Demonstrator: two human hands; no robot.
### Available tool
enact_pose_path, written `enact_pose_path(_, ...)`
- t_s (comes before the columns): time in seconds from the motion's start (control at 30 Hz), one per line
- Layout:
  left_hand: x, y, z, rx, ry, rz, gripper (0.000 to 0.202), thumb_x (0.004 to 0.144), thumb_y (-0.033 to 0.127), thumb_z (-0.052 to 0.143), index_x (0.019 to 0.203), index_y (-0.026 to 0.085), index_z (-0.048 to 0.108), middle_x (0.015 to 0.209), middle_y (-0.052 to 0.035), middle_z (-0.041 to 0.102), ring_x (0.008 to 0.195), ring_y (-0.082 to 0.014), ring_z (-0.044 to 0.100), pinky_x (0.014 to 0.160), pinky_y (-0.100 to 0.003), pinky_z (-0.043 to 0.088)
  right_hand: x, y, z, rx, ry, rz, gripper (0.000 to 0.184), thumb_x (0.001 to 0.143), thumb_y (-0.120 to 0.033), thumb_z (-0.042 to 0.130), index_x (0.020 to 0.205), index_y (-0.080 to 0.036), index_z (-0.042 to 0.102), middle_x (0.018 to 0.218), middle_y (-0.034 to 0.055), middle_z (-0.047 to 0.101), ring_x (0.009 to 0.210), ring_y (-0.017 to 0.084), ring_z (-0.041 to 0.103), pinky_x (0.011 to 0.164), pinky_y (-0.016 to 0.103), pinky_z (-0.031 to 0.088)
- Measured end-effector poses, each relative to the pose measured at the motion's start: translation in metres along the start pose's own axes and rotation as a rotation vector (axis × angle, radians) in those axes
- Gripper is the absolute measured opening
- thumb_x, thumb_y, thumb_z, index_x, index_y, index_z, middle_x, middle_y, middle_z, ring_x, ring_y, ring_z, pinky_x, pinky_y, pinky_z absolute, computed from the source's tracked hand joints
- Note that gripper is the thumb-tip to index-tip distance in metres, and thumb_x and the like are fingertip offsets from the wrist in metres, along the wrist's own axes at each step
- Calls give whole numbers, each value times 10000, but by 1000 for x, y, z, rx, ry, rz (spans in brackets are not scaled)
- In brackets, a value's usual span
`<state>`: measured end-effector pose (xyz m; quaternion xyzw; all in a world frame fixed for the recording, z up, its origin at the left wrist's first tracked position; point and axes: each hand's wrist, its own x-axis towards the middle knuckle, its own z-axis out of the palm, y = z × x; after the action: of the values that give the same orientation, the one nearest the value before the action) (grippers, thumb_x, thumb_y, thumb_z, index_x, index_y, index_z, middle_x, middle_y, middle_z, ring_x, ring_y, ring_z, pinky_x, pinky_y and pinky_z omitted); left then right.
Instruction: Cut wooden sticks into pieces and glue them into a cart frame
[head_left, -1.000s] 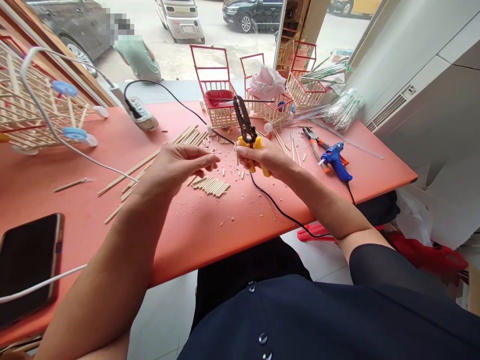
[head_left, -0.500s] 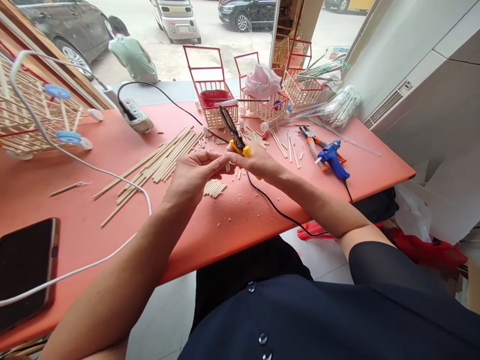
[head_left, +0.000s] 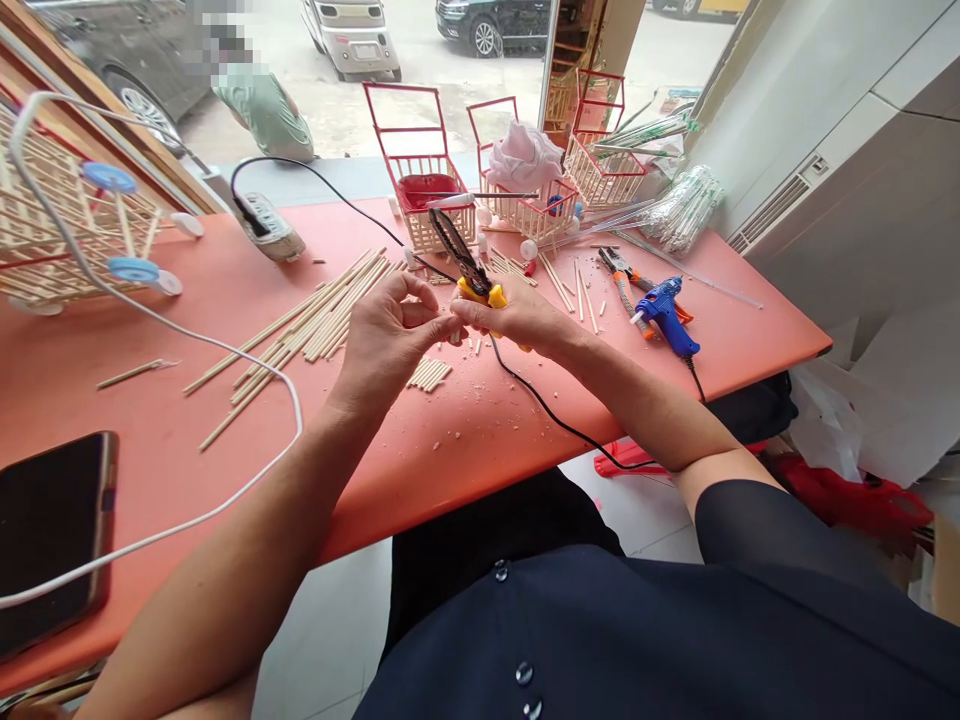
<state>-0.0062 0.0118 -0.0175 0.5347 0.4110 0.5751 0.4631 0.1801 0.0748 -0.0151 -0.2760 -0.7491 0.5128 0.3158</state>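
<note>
My right hand [head_left: 525,318] grips the yellow handles of black-jawed pliers [head_left: 459,256], whose jaws point up and to the left. My left hand [head_left: 386,335] meets it fingertip to fingertip, pinching a short wooden stick piece between thumb and forefinger. Below the hands lies a small pile of cut stick pieces [head_left: 429,373] on the orange table [head_left: 420,450]. A spread of long wooden sticks [head_left: 307,325] lies to the left of my left hand.
A blue glue gun [head_left: 667,315] and orange-handled pliers [head_left: 622,275] lie at the right. Small stick-built carts [head_left: 427,190] stand at the back, a larger one [head_left: 67,220] at the far left. A phone [head_left: 49,530] with a white cable lies at the near left. A black cord crosses the table.
My left hand came right from the table to meet my right hand. The pliers tilted from upright to leaning left. The view shifted slightly.
</note>
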Motion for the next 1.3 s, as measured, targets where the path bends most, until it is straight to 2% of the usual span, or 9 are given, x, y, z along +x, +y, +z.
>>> enact_pose_path(0.17,2,-6,-3,75,-31,-18,573,665,495,1107,797,255,603,664,7,782,643,-209,815,672,-325,674,1,5,0,-129,57,4,138,979,-275,701,916,-201,603,802,-10,693,792,163,634,755,299,499)
enact_pose_path(0.33,3,-7,-10,59,-37,-112,473,719,546,1052,894,196,786,786,-81,856,744,-230,842,672,-300,632,1,3,-3,-235,130,-28,157,963,-277,711,885,-205,596,846,-9,638,835,168,582,825,326,463)
enact_pose_path(0.5,1,-1,-12,87,-56,-184,545,679,613,1054,944,166,891,913,-142,896,832,-248,848,707,-309,622,0,0,-3,-242,140,4,240,952,-331,770,880,-213,573,833,-20,578,830,168,532,813,327,427)
enact_pose_path(0.7,-2,-2,-8,49,-68,-250,632,601,632,1110,915,169,816,882,-153,893,878,-306,890,770,-352,647,0,-1,-1,-231,139,-3,270,939,-369,790,871,-207,585,838,-17,591,852,169,552,819,320,436)
enact_pose_path(0.87,-2,-4,-4,8,18,-168,623,579,587,1125,829,207,699,775,-109,859,791,-288,874,759,-359,643,0,2,1,-76,80,44,367,951,-485,837,907,-203,606,842,10,684,851,179,633,784,307,504)
enact_pose_path(0.97,-2,-7,-1,-4,46,-129,622,583,553,1125,791,224,641,730,-75,834,746,-266,860,752,-352,642,-1,1,2,-10,55,80,377,953,-463,877,912,-199,611,810,15,731,811,174,682,762,296,548)
enact_pose_path(1.1,-1,-5,-1,15,-9,-145,601,618,563,1112,791,231,642,724,-67,825,747,-273,862,766,-367,665,-2,-6,2,61,13,104,357,958,-388,912,888,-187,626,735,-3,727,712,136,678,693,253,553)
enact_pose_path(1.23,1,7,-10,-9,-158,-195,588,672,619,1085,930,222,736,834,-101,862,824,-285,874,814,-400,703,-2,-8,-4,115,34,120,377,964,-405,918,846,-178,642,674,-38,641,627,94,582,559,209,460)
enact_pose_path(1.3,2,12,-16,0,-228,-215,567,656,538,1114,977,235,758,897,-113,875,899,-296,878,842,-398,712,-3,-5,-8,152,28,130,405,979,-438,905,820,-183,632,654,-46,610,597,89,557,520,206,434)
